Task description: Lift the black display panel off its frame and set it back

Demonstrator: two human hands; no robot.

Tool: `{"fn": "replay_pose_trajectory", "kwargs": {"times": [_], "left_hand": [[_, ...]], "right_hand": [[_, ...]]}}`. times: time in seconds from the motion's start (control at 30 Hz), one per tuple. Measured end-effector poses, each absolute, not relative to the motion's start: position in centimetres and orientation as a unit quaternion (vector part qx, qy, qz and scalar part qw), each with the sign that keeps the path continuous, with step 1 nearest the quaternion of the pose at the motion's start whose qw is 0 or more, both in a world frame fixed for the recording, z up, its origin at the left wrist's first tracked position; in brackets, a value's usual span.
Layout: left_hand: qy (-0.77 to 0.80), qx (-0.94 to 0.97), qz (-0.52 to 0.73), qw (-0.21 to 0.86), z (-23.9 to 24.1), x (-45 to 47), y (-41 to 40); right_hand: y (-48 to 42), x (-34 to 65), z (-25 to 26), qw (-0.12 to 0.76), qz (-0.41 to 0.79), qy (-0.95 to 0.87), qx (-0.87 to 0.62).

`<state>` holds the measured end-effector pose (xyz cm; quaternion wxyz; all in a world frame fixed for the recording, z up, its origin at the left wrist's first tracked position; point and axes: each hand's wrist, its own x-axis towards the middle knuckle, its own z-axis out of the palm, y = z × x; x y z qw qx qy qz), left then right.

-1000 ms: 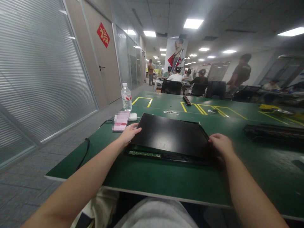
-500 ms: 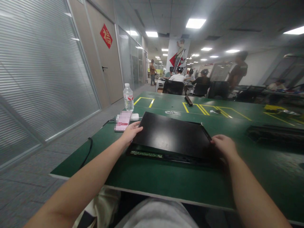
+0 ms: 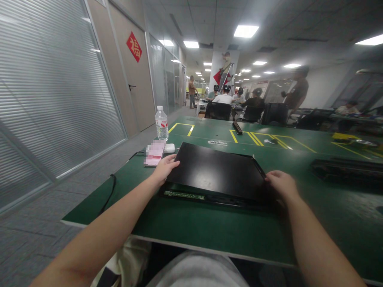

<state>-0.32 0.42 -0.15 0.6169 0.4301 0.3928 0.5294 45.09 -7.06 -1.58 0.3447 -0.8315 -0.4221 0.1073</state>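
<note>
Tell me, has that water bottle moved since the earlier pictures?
No. The bottle stands in the same place beside the yellow tape on the green table; the whole view has only shifted slightly.

Looks like open-plan office: at left, glass partition with white horizontal blinds (image 3: 60,99); overhead, rectangular white light panels (image 3: 246,31); far, black-backed chairs (image 3: 218,110); near, yellow-taped green worktop (image 3: 209,225).
</note>
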Motion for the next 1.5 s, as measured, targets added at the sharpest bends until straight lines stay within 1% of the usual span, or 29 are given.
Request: {"fn": "replay_pose_trajectory", "kwargs": {"times": [0.2,0.43,0.6,0.73,1.0,1.27,1.43,1.5], "left_hand": [[0.414,0.457,0.523,0.589,-0.1,-0.7,0.6],[0.484,0.529,0.477,0.508,-0.1,-1.3,0.6],[0.502,0.580,0.446,0.460,-0.2,-1.3,0.6],[0.513,0.617,0.429,0.415,-0.7,-1.4,1.0],[0.502,0.631,0.405,0.431,-1.8,-1.9,1.6],[0.501,0.666,0.415,0.366,-1.5,-1.7,1.6],[0.501,0.647,0.424,0.388,-2.0,-1.7,1.9],[0.506,0.642,0.433,0.381,-2.3,-1.7,2.2]], "right_hand": [[-7.1,45.1,-1.6,0.346,0.099,-0.428,-0.829],[-7.2,45.2,-1.6,0.353,0.111,-0.428,-0.825],[-7.2,45.1,-1.5,0.352,0.115,-0.420,-0.828],[-7.2,45.1,-1.6,0.373,0.131,-0.409,-0.823],[-7.6,44.8,-1.4,0.403,0.149,-0.404,-0.808],[-7.5,44.7,-1.2,0.405,0.147,-0.406,-0.806],[-7.5,44.8,-1.3,0.391,0.140,-0.410,-0.812],[-7.5,44.9,-1.3,0.386,0.143,-0.408,-0.815]]}}
